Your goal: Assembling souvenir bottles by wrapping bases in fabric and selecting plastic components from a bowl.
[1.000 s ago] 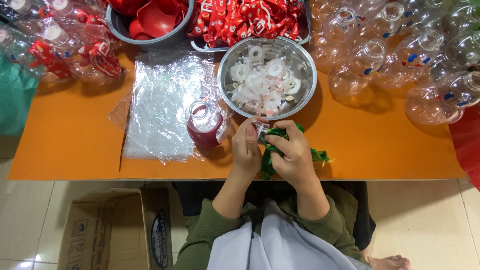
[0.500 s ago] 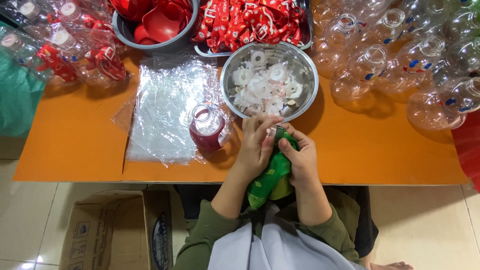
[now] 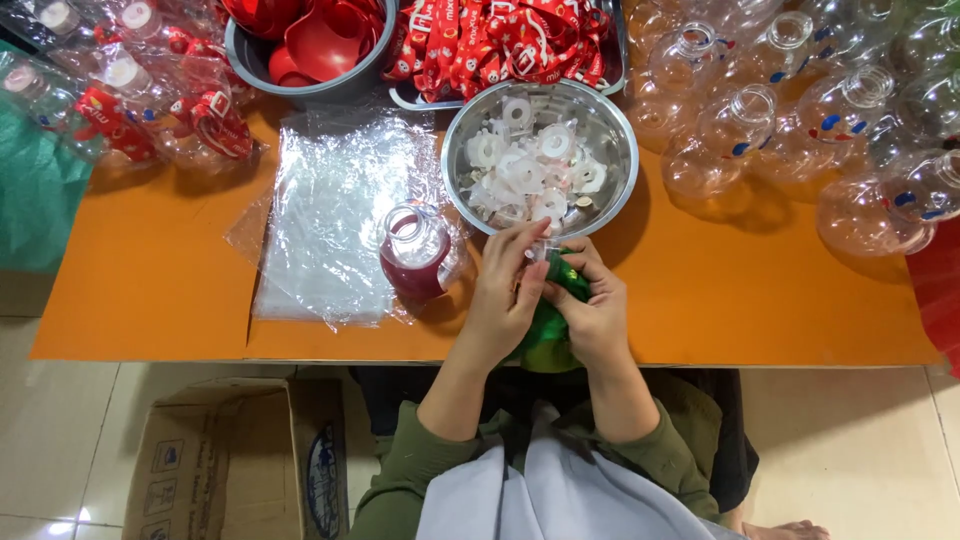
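left hand: grip closed on the green object, fingertips pinching a small clear piece at its top.
right hand: wraps the green object from the other side, held over the table edge.
doing it well: brace with the right, let the left fingertips seat the piece squarely, i'd say.
nearby: steel bowl of white rings just ahead, red-filled bottle on plastic sheet.
in the way: bottle close by the left wrist; clear bottles stand well apart.
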